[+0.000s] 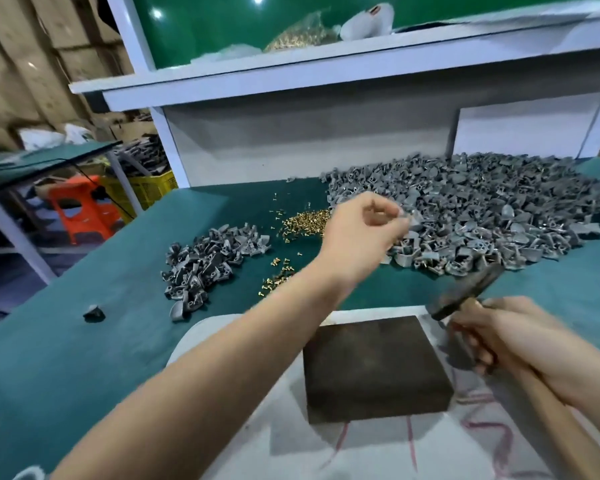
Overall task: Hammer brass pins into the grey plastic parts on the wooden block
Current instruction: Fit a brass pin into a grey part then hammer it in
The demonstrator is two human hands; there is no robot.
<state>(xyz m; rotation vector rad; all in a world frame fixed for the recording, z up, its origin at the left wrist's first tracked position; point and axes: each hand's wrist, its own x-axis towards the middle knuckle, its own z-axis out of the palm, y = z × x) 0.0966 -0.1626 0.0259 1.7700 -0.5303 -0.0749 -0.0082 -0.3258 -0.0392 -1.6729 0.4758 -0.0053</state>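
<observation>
A dark wooden block (371, 368) lies on a white cloth (378, 448) in front of me, its top bare. My left hand (364, 233) reaches over the near edge of the big heap of grey plastic parts (482, 209), fingers curled and blurred; whether they pinch a part I cannot tell. My right hand (503, 337) grips the wooden handle of a hammer (465, 289), whose dark head hangs tilted above the block's far right corner. Brass pins (305, 221) lie scattered on the green table top, with a smaller cluster of brass pins (278, 275) nearer me.
A smaller heap of grey parts (208, 261) lies at the left, with a lone grey part (94, 311) nearer the table edge. A white shelf unit (291, 81) rises behind the heaps. An orange stool (80, 206) and a yellow crate (146, 188) stand beyond the table at left.
</observation>
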